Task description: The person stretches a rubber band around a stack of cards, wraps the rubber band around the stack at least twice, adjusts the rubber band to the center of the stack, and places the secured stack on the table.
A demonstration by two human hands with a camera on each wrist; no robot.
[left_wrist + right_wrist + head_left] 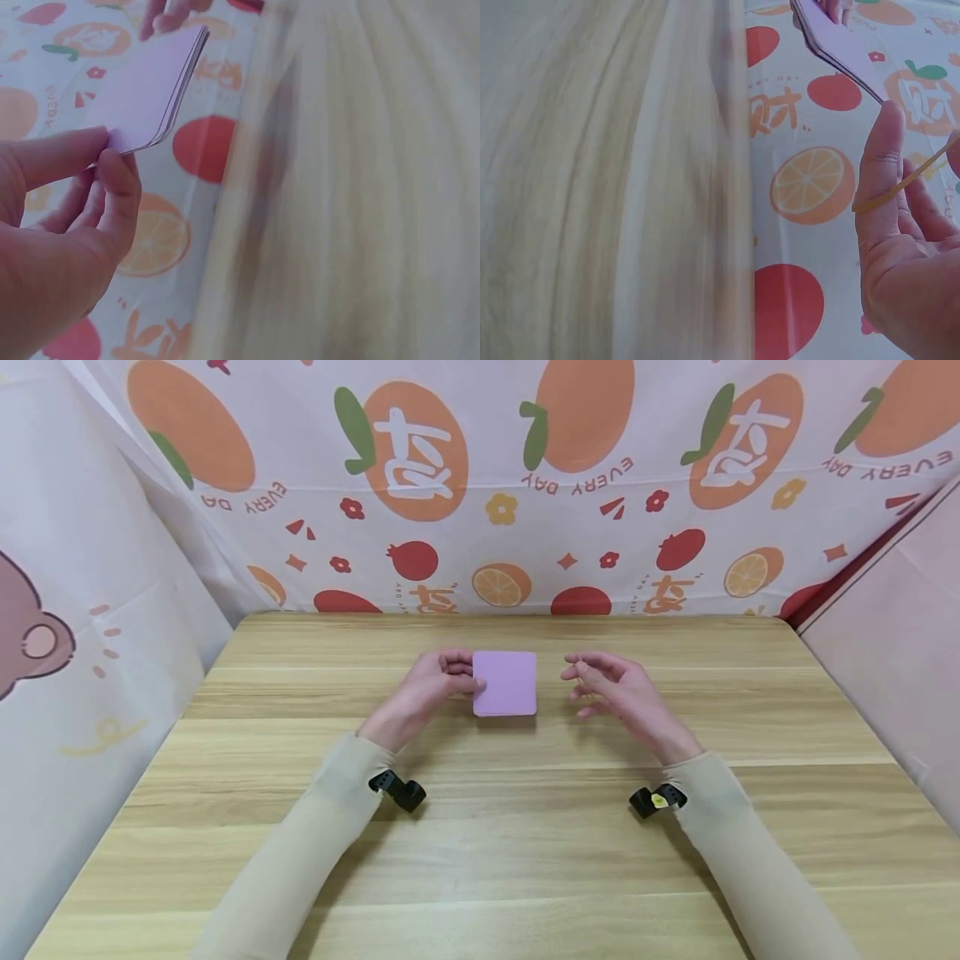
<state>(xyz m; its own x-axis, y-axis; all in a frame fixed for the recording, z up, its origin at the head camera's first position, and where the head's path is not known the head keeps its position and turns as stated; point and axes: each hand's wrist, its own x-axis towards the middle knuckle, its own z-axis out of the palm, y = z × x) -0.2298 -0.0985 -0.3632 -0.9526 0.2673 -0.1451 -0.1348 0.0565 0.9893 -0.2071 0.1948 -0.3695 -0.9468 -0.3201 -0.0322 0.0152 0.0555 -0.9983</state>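
A: Where is the stack located?

B: The purple stack point(505, 683) is held above the worktop point(465, 843), close to the middle of the far edge. Several thin square layers are seen along its side in the left wrist view.

A: By what is it supported?

B: By the left hand point(420, 693) alone, as far as is shown. The side facing the worktop's left edge is pinched between the thumb, laid on the upper face, and the fingers below.

A: And the right hand?

B: The right hand point(622, 693) is held just beside the stack, towards the worktop's right edge; a gap is seen in the head view. Its fingers are spread and lightly bent. A thin yellow band point(909, 180) is carried across the index finger and drawn towards the thumb, which is mostly cut off in the right wrist view. Whether a full loop is formed cannot be told.

A: How far along is the work judged to be?

B: Partway. The layers are gathered into one fairly even pile and steadied, so that part is counted as done. The band is not around the stack. What is left is judged to concern these two; whether the band is being put on or taken off cannot be determined from this moment.
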